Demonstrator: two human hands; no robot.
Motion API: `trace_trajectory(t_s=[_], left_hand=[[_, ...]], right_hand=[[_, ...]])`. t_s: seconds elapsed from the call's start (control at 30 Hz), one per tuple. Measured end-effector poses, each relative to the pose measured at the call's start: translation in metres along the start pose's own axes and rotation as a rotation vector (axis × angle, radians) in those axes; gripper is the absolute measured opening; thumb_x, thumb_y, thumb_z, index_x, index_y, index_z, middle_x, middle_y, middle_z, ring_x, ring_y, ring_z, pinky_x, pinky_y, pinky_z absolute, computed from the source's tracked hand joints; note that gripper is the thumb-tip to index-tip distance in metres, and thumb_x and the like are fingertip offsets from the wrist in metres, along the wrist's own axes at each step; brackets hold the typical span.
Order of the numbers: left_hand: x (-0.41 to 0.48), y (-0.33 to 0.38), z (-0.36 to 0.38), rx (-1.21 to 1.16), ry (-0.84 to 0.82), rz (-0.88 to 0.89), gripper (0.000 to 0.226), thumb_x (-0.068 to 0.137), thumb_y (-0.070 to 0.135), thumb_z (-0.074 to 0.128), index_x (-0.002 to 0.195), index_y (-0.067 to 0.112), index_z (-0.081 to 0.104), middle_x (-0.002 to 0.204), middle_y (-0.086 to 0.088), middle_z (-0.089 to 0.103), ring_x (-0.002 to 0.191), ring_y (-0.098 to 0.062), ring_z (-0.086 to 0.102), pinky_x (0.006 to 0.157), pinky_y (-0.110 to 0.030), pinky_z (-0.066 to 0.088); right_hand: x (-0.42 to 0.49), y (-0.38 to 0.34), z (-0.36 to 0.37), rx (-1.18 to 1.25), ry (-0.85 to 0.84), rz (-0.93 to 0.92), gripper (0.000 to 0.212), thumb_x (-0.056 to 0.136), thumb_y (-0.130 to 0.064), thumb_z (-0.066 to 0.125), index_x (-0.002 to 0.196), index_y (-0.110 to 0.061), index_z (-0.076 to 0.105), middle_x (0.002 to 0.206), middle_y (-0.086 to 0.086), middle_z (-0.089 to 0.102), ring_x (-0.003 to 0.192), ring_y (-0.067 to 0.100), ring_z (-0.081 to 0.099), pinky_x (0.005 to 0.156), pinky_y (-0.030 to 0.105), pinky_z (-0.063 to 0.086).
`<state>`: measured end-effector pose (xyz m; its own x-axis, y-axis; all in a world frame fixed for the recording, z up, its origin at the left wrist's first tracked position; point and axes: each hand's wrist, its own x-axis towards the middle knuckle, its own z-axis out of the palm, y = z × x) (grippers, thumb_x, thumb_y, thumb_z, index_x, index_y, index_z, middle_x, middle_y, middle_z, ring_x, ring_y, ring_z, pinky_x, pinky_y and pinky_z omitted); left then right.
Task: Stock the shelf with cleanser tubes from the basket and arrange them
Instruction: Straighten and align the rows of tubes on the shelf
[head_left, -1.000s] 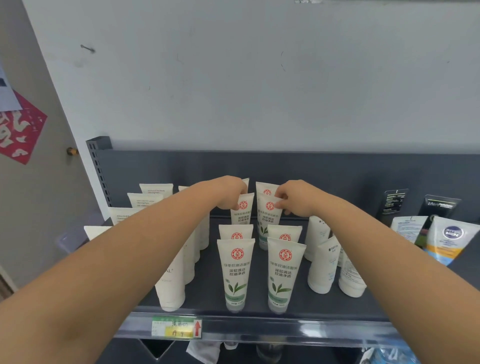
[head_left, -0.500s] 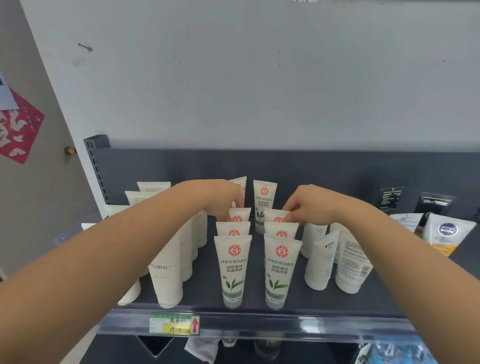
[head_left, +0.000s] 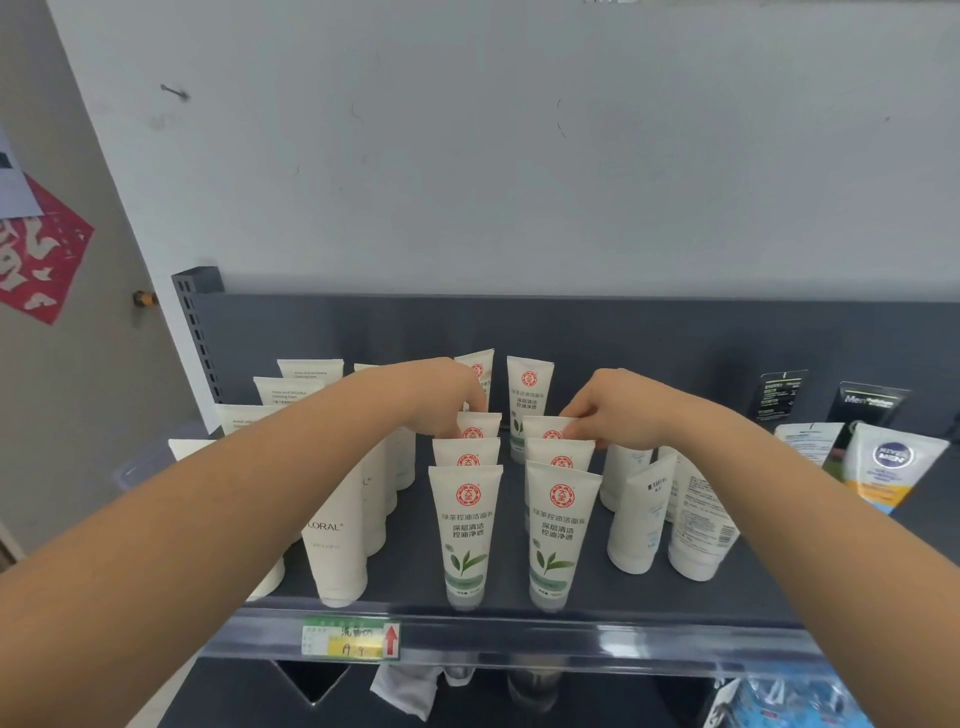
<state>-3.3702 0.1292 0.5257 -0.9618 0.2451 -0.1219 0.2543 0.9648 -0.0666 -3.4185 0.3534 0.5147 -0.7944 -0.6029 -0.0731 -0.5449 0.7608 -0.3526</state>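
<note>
The cleanser tubes (head_left: 466, 530) were white with a red round emblem and green leaves; the shelf (head_left: 405, 574) was dark grey; the price label (head_left: 350, 638) was green and yellow with a red arrow.

Matt plastic tubes (head_left: 465, 525), seemingly metal shelf (head_left: 405, 579)

Front green-tea cleanser tubes (head_left: 465, 525), at 6 o'clock of the frame centre: red round seal reading 大宝, then 绿茶控油洁面乳, 深层清洁, 控油净透, above a green leaf mark. The tubes ranked behind carry the same seal.

White tube (head_left: 336, 540), at 9 o'clock of these: LORAL, start of the word covered.

Blue-and-white tube (head_left: 891, 467), at 3 o'clock: NIVEA MEN.

Black pack (head_left: 868, 410), at 12 o'clock of that tube: Men, remainder illegible.

Price tag (head_left: 350, 640) on the shelf rail, at 7 o'clock: red up-arrow, with handwriting that is not legible.

Red wall paper (head_left: 39, 260), at 9 o'clock: white calligraphy, cut off.
</note>
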Motion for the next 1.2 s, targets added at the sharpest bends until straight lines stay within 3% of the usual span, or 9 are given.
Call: trace_trajectory(t_s=[0.13,0.4,0.6,0.8,0.93,1.03,1.13,1.2], left_hand=[[-0.001,-0.003,0.003,0.001,0.017,-0.004,0.032,0.09,0.024,0.068,0.121,0.021,0.064,0.121,0.003,0.064,0.103,-0.012,0.058,0.089,-0.024,0.046],[-0.003,-0.004,0.005,0.019,0.035,0.01,0.027,0.092,0.02,0.064,0.119,0.02,0.065,0.116,0.003,0.065,0.091,-0.008,0.052,0.079,-0.02,0.041],[0.0,-0.002,0.007,0.01,0.025,-0.004,0.029,0.092,0.02,0.064,0.121,0.021,0.063,0.119,0.002,0.064,0.103,-0.014,0.059,0.086,-0.022,0.045],[-0.001,-0.001,-0.002,0.023,-0.078,0.005,0.032,0.093,0.025,0.062,0.125,0.021,0.062,0.122,0.003,0.064,0.101,-0.012,0.058,0.088,-0.022,0.045],[-0.006,-0.006,-0.027,-0.071,-0.149,0.002,0.039,0.092,0.039,0.062,0.128,0.025,0.062,0.124,0.009,0.065,0.102,-0.007,0.057,0.092,-0.024,0.041],[0.0,-0.014,-0.041,-0.111,-0.014,-0.028,0.037,0.096,0.043,0.052,0.126,0.024,0.063,0.128,0.008,0.062,0.112,-0.011,0.057,0.101,-0.03,0.041],[0.016,-0.021,-0.043,-0.109,0.149,-0.092,0.035,0.097,0.036,0.053,0.128,0.02,0.059,0.129,0.003,0.06,0.113,-0.015,0.056,0.094,-0.028,0.041],[0.03,-0.023,-0.042,-0.115,0.158,-0.135,0.043,0.095,0.033,0.059,0.135,0.018,0.052,0.135,0.0,0.057,0.119,-0.02,0.055,0.098,-0.032,0.042]], right_hand=[[0.0,0.002,0.003,0.081,-0.003,0.022,0.022,0.093,-0.028,0.062,0.111,-0.023,0.073,0.105,-0.009,0.073,0.081,0.008,0.072,0.086,0.029,0.057],[0.001,0.004,-0.001,0.083,-0.029,0.006,0.019,0.091,-0.027,0.065,0.107,-0.022,0.075,0.099,-0.014,0.073,0.079,0.004,0.072,0.079,0.021,0.057],[0.004,0.004,-0.006,0.044,-0.08,0.014,0.02,0.091,-0.027,0.064,0.106,-0.021,0.076,0.1,-0.009,0.075,0.078,0.006,0.073,0.081,0.025,0.058],[0.004,-0.005,-0.01,-0.116,-0.077,0.023,0.022,0.092,-0.031,0.063,0.107,-0.021,0.074,0.098,-0.006,0.075,0.073,0.005,0.07,0.067,0.013,0.05],[0.005,-0.007,-0.017,-0.155,-0.238,0.036,0.029,0.093,-0.037,0.06,0.118,-0.024,0.069,0.106,-0.007,0.072,0.087,0.01,0.07,0.078,0.021,0.056],[0.006,-0.006,-0.035,-0.063,-0.255,0.027,0.031,0.094,-0.033,0.06,0.123,-0.025,0.064,0.109,-0.008,0.07,0.092,0.009,0.068,0.082,0.025,0.058],[0.016,-0.003,-0.053,-0.015,-0.097,-0.001,0.028,0.095,-0.032,0.058,0.121,-0.023,0.064,0.109,-0.006,0.069,0.091,0.008,0.068,0.083,0.027,0.058],[0.028,0.001,-0.059,-0.026,-0.008,-0.006,0.029,0.096,-0.034,0.056,0.121,-0.023,0.065,0.112,-0.005,0.068,0.093,0.01,0.067,0.084,0.028,0.057]])
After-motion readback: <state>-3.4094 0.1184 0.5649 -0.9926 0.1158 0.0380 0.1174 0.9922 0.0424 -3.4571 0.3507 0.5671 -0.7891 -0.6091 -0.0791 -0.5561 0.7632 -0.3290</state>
